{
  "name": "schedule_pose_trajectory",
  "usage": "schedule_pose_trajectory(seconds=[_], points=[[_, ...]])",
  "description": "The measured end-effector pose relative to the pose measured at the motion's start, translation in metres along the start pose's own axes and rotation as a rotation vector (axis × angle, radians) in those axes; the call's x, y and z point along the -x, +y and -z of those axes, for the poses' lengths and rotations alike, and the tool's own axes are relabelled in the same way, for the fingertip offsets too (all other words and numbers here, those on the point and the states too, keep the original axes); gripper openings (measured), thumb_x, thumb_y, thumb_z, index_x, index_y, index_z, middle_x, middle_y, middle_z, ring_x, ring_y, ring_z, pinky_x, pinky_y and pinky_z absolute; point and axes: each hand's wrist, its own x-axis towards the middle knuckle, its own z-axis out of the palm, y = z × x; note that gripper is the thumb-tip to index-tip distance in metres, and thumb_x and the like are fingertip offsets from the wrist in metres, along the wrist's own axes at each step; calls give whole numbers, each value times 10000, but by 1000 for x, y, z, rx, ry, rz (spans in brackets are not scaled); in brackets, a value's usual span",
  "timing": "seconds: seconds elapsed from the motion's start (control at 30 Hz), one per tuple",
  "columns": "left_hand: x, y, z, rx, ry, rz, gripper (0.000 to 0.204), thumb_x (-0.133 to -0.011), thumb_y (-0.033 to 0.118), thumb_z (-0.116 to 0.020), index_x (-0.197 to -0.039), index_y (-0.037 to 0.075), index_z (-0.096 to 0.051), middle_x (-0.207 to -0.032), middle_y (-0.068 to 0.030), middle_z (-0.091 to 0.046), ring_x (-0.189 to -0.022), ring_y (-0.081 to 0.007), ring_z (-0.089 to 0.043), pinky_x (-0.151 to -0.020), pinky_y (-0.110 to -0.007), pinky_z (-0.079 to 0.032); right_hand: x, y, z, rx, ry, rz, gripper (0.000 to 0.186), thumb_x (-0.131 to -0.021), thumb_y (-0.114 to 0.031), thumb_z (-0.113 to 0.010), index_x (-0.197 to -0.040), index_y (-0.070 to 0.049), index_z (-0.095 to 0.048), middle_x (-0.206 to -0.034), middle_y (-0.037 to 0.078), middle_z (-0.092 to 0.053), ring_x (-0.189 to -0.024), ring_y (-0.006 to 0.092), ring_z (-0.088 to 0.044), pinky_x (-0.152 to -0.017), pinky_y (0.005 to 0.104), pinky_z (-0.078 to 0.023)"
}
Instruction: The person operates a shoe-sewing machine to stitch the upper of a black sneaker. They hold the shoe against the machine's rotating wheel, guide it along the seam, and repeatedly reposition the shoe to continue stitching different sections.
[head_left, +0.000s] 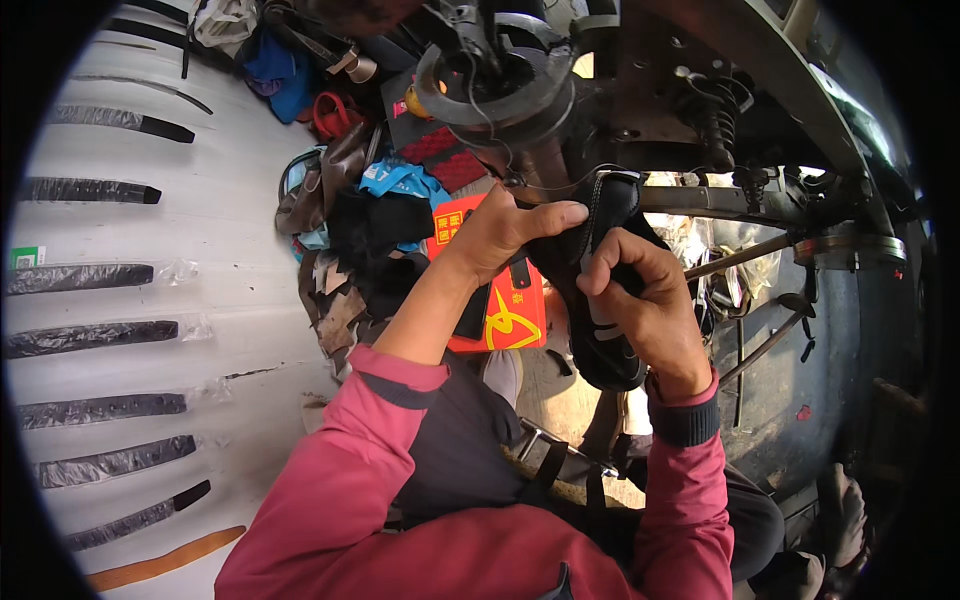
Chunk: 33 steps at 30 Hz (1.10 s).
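A black shoe point(606, 362) hangs below the machine's head, toe toward me. Light stitching runs along its upper edge. My left hand point(507, 235) is closed on the shoe's far left side, thumb laid across the top and the other fingers mostly hidden behind. On the right side, my right hand point(648, 300) is curled against the shoe, thumb and forefinger pinched at its opening; whether thread is between them I cannot tell. A thin thread point(545, 188) loops from the dark metal sewing machine point(515, 95) toward the shoe's upper edge.
Below my left wrist lies a red box point(535, 325) with a dark phone-like slab on it. Scraps and bags point(350, 220) pile up at the left. Wrapped black straps point(100, 410) hang on the pale panel. Machine rods and a spring point(722, 120) crowd the right.
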Motion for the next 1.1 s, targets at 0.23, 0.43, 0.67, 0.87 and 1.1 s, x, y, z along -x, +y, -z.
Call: schedule_pose_trajectory(seconds=[0.23,0.43,0.67,0.87,1.1], points=[[-8,-12,-2,-235,144,-250,428,-883,262,-840,-1206,12,-714,-1119,-18,-733,-1004,-128,-664,-919,-298,-536,-12,1,19,57,-73,-115,195,-886,103,-607,-955,-32,-730,-899,-24,-646,-876,70,-586,-803,243,-465],[-9,-16,2,-170,93,-183,1004,-760,406,-942,-1500,-25,-418,-1385,-133,-626,-1308,-237,-574,-1161,-374,-407,25,-21,-4,627,424,246,242,-884,75,-709,-1100,-20,-767,-1326,170,-721,-1230,291,-692,-1036,374,-519],[-12,-21,1,-139,102,-343,914,-754,415,-935,-1419,-24,-487,-1367,-146,-632,-1303,-224,-554,-1159,-366,-392,16,-7,-24,168,485,163,201,-923,97,-683,-1059,-23,-597,-1366,127,-631,-1189,174,-641,-1027,304,-500],[-21,-30,2,-110,147,-381,966,-693,442,-956,-1395,-40,-500,-1328,-183,-637,-1289,-246,-558,-1138,-370,-411,12,-12,-22,72,424,90,257,-917,115,-705,-1051,-54,-566,-1317,94,-635,-1137,122,-623,-967,266,-512],[-16,-27,0,121,40,-249,963,-711,419,-966,-1402,-55,-491,-1304,-176,-644,-1234,-226,-588,-1093,-342,-445,4,-11,-16,29,274,-77,256,-921,93,-723,-1000,-101,-575,-1008,-45,-633,-909,40,-592,-815,201,-480]])
